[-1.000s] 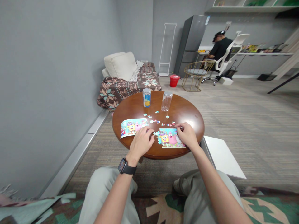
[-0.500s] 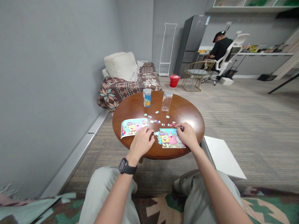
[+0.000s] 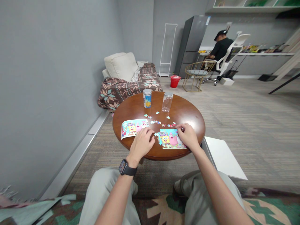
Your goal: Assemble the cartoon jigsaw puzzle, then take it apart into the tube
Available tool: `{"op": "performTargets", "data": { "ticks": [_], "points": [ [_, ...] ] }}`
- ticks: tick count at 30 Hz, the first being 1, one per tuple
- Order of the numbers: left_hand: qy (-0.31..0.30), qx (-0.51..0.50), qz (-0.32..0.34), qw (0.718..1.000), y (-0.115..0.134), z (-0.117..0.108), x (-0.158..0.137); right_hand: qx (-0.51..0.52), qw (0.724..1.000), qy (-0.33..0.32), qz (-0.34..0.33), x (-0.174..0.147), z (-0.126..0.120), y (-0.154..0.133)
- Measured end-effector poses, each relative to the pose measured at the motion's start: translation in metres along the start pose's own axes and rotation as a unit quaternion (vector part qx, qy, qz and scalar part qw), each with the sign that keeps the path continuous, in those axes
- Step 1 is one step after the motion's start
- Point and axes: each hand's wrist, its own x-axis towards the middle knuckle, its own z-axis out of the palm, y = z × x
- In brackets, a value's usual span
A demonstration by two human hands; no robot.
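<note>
A partly assembled jigsaw puzzle (image 3: 173, 139) with a yellow and a pink cartoon figure lies near the front edge of the round wooden table. Its left edge is jagged, with a pale blue piece (image 3: 156, 134) sticking out. My right hand (image 3: 188, 136) rests on the puzzle's right side, fingers bent and apart, fingertips by the top edge. My left hand (image 3: 142, 142), loosely curled with fingers apart, lies between the puzzle and a printed picture sheet (image 3: 131, 127), covering that sheet's lower right corner. Several loose puzzle pieces (image 3: 156, 122) are scattered beyond both hands.
A jar with a blue and yellow label (image 3: 147, 98) and a clear lidded jar (image 3: 167, 102) stand on the table's far half. A white box (image 3: 226, 156) is right of the table. A covered sofa (image 3: 131, 82), red bin (image 3: 174, 81) and seated person (image 3: 221, 48) are farther back.
</note>
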Motion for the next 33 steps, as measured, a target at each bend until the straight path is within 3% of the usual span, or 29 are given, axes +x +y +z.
{"op": "performTargets", "data": {
  "ticks": [33],
  "points": [
    [-0.008, 0.006, -0.004, 1.0, 0.0008, -0.0009, 0.0003, 0.005, 1.0, 0.002, 0.001, -0.0013, 0.0001, -0.0008]
  ]
}}
